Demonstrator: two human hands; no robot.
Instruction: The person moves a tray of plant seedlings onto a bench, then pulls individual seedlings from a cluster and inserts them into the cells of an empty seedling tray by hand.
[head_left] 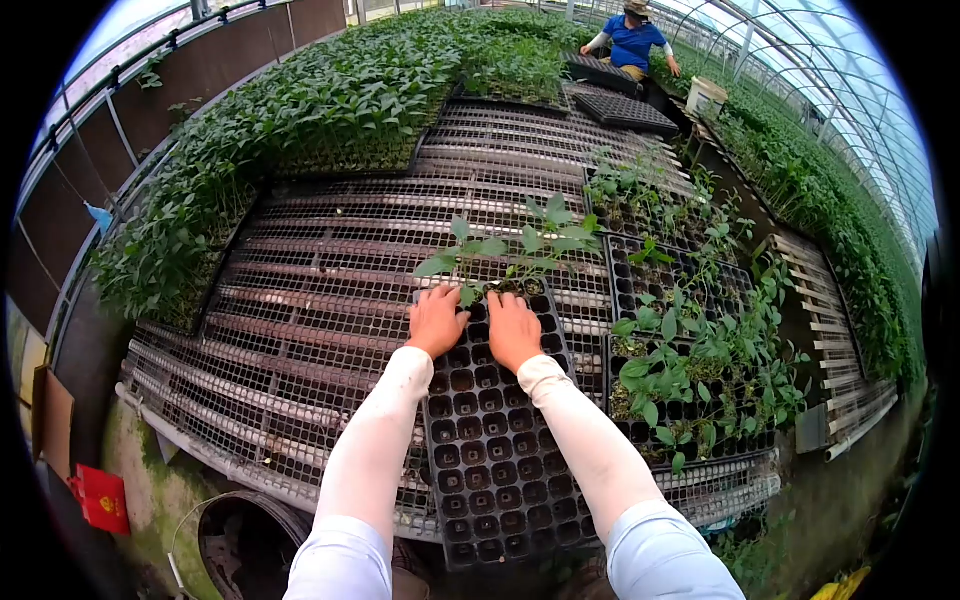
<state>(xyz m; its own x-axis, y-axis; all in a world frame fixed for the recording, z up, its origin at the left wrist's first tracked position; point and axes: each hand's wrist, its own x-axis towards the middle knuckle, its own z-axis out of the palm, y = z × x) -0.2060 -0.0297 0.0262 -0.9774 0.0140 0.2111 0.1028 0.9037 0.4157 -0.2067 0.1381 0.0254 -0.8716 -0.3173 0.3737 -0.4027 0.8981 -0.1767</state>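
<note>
A black cell tray (492, 447) lies lengthwise in front of me, its near cells holding dark soil and no plants. Leafy seedlings (540, 240) stand at its far end. My left hand (436, 320) rests over the tray's far left side, thumb apart from the fingers, beside the seedling leaves. At the seedling bases, my right hand (515, 332) has its fingers bent down close together. Leaves and the hand itself hide the fingertips, so what they pinch cannot be made out.
Trays with sparse, leaning seedlings (690, 370) lie on the right. Dense seedlings (340, 100) fill the back left. A slatted mesh bench (330, 260) carries the trays. Below stands a dark bucket (250, 540). Far off, a person in blue (632, 45) is near stacked trays (627, 113).
</note>
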